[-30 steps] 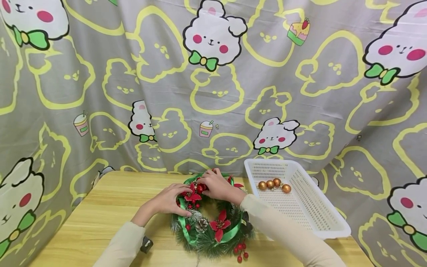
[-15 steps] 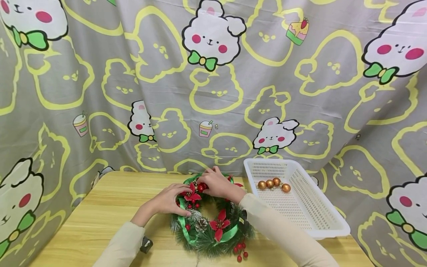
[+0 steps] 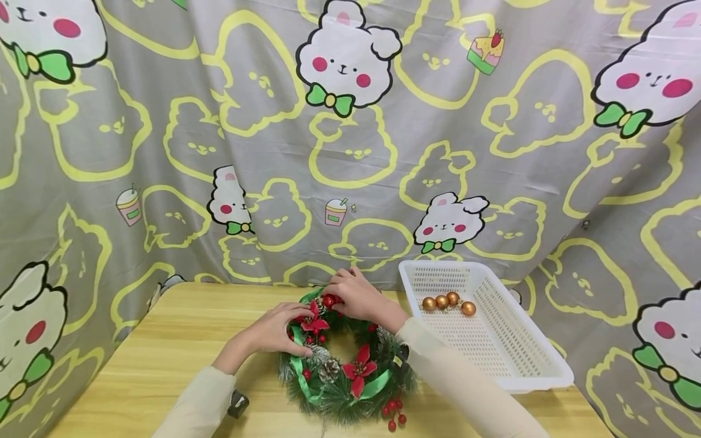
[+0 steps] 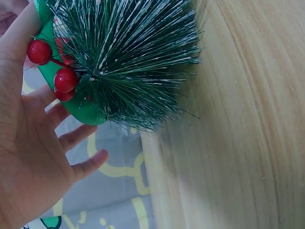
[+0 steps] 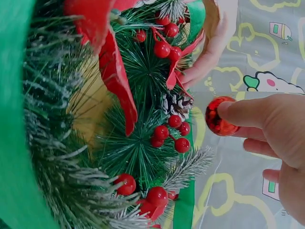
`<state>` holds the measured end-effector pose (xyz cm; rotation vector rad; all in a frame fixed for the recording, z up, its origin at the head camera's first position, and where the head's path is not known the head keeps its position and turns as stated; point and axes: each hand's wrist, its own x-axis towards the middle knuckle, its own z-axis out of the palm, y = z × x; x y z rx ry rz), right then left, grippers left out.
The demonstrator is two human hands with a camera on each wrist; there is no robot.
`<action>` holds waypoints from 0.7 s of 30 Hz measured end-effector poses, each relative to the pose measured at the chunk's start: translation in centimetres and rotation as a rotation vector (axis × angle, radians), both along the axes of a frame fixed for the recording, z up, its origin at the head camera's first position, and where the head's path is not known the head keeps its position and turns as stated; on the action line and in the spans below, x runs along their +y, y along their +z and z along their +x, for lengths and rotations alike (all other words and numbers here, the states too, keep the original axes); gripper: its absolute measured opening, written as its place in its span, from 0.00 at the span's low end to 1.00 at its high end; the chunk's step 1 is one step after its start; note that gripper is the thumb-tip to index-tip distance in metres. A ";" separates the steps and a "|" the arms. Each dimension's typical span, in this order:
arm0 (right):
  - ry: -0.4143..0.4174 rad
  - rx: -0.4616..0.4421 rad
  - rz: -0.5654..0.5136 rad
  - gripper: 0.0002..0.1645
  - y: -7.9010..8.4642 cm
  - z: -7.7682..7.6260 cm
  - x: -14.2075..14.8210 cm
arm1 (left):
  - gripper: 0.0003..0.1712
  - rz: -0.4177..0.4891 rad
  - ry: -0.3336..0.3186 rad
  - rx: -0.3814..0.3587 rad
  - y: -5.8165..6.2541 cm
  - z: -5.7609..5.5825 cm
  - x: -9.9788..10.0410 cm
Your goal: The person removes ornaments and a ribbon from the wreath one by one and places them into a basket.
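A Christmas wreath (image 3: 342,409) of green pine with ribbon, pinecones, red berries and red poinsettias lies on the table. On its left side my left hand (image 3: 270,329) holds it, thumb on the greenery and index fingertip at a poinsettia (image 3: 313,319). The other fingers of that hand (image 4: 35,148) spread behind the green ribbon in the left wrist view. My right hand (image 5: 281,121) pinches a shiny red bauble (image 5: 217,119) between thumb and fingers at the wreath's far side. A gap shows between bauble and pinecone (image 5: 176,105) in the right wrist view.
A white perforated plastic basket (image 3: 526,340) stands to the right, with several gold baubles (image 3: 452,299) inside. A red berry sprig (image 3: 393,413) sticks out at the wreath's near right. Beyond the wooden table (image 3: 164,353) hangs a grey cartoon-print curtain (image 3: 350,243).
My right hand has risen slightly with the red bauble, away from the wreath's far side. The left hand stays at the left side. The whole head view has shifted slightly.
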<state>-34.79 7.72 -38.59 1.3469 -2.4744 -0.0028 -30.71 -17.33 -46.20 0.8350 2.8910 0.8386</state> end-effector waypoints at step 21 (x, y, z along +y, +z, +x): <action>0.042 0.064 -0.137 0.18 1.0 -1.3 1.8 | 0.50 -0.003 0.005 -0.006 0.2 0.1 0.1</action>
